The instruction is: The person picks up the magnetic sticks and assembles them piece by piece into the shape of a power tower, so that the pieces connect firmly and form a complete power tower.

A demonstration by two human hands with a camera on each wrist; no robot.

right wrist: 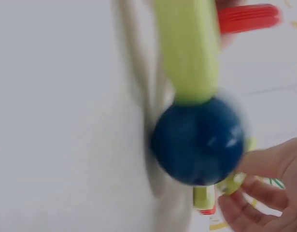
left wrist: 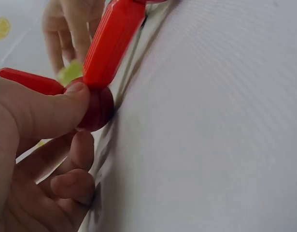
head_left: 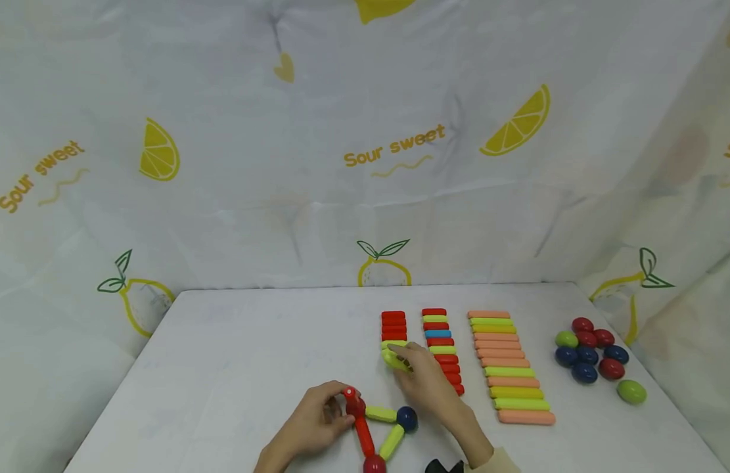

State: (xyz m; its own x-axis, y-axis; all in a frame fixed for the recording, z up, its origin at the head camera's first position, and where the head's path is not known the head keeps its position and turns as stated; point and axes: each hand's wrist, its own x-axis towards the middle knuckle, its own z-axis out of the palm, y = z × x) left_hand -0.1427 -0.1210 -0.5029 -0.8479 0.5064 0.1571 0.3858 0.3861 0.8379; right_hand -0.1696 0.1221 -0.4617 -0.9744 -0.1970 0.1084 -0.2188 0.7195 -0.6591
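A triangular frame of sticks and balls lies near the front of the table. My left hand (head_left: 313, 420) pinches its upper dark red ball (left wrist: 102, 108) between thumb and fingers. From that ball a short red stick (left wrist: 30, 81) rises, and another red stick (head_left: 365, 437) runs to the red ball (head_left: 374, 464) nearest me. Two yellow-green sticks (head_left: 391, 443) meet at the dark blue ball (right wrist: 199, 140). Beyond the frame, my right hand (head_left: 424, 378) holds a loose yellow-green stick (head_left: 395, 359) at the near end of the left stick column; its far part is hidden by fingers.
Short red sticks (head_left: 393, 323) form the left column. Beside it runs a column of mixed red, yellow-green and blue sticks (head_left: 438, 334). Longer orange, yellow and green sticks (head_left: 506, 362) lie further right. Several red, blue and green balls (head_left: 587, 355) cluster at the table's right edge.
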